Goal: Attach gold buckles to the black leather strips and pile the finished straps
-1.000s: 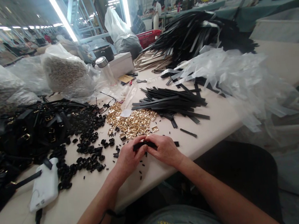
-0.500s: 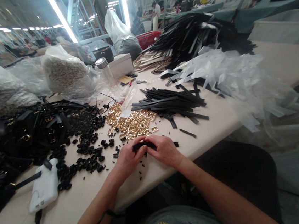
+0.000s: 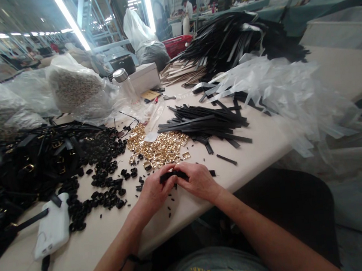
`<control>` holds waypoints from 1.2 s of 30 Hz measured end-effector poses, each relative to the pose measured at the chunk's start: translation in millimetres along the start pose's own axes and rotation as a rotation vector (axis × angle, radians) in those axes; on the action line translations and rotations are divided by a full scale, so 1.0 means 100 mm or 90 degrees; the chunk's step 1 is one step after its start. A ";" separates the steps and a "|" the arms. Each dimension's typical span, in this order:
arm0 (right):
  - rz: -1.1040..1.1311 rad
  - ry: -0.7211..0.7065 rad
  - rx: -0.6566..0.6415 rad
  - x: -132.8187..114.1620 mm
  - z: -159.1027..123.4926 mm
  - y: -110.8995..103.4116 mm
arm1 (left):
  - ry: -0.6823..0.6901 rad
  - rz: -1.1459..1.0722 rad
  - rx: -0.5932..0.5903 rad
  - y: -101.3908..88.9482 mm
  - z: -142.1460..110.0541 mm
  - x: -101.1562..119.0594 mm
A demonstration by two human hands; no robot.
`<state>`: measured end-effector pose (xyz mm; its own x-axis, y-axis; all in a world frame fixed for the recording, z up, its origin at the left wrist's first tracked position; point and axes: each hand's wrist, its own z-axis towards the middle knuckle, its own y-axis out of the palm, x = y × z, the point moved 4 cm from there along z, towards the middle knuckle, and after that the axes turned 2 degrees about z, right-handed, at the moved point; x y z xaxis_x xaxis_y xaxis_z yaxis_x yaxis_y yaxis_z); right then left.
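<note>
My left hand (image 3: 156,191) and my right hand (image 3: 198,179) meet at the table's near edge, both closed on a short black strap piece (image 3: 174,175) held between the fingertips. Just beyond them lies a heap of gold buckles (image 3: 158,147). Left of the hands are scattered black loops (image 3: 105,191). A fan of black strap strips (image 3: 204,124) lies beyond my right hand.
A dark heap of finished buckled straps (image 3: 25,164) fills the left side. A white device (image 3: 53,226) lies at the near left. Clear plastic sleeves (image 3: 280,90) spill over the right edge. Bags (image 3: 72,86), a bottle (image 3: 124,87) and a white box (image 3: 144,77) stand behind.
None of note: both hands stay in place on the black strap piece; the view has shifted slightly.
</note>
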<state>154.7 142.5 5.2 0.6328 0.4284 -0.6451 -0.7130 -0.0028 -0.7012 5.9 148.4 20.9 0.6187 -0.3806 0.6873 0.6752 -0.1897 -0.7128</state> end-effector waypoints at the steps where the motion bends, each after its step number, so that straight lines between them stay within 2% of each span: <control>1: 0.000 0.001 -0.001 0.00 0.00 0.00 | 0.001 0.003 0.000 0.00 0.00 0.00; 36: -0.001 -0.004 0.010 -0.01 0.01 -0.01 | -0.004 0.009 -0.012 0.02 0.00 -0.01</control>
<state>154.6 142.5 6.8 0.6326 0.4336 -0.6417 -0.7162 0.0122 -0.6978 6.2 148.4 18.9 0.6299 -0.3782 0.6783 0.6592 -0.2015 -0.7245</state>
